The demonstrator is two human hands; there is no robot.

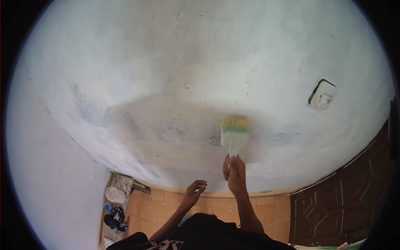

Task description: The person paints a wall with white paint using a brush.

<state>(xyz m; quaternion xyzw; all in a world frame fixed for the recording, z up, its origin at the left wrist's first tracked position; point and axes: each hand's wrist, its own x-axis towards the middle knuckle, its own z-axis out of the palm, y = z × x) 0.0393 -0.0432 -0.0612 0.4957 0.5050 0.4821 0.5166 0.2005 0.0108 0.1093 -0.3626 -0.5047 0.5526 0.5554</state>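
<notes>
My right hand [236, 175] is wrapped round the handle of a wide paintbrush [234, 141], which points upward. Its yellowish bristles, with a green band below them, are against the patchy white and grey wall [179, 71] or close over it. Lower and to the left, my left hand [195, 192] hangs in front of the wall's foot with loosely bent fingers. A gap shows between its thumb and fingers, and nothing is visibly held there.
A light switch plate [323, 95] is set in the wall at the right. A dark carved wooden door [333, 204] stands at lower right. On a paint-spotted plank at lower left are a white container [115, 195], a blue cup [108, 207] and a black bag [116, 219]. Orange tiles [152, 208] cover the floor.
</notes>
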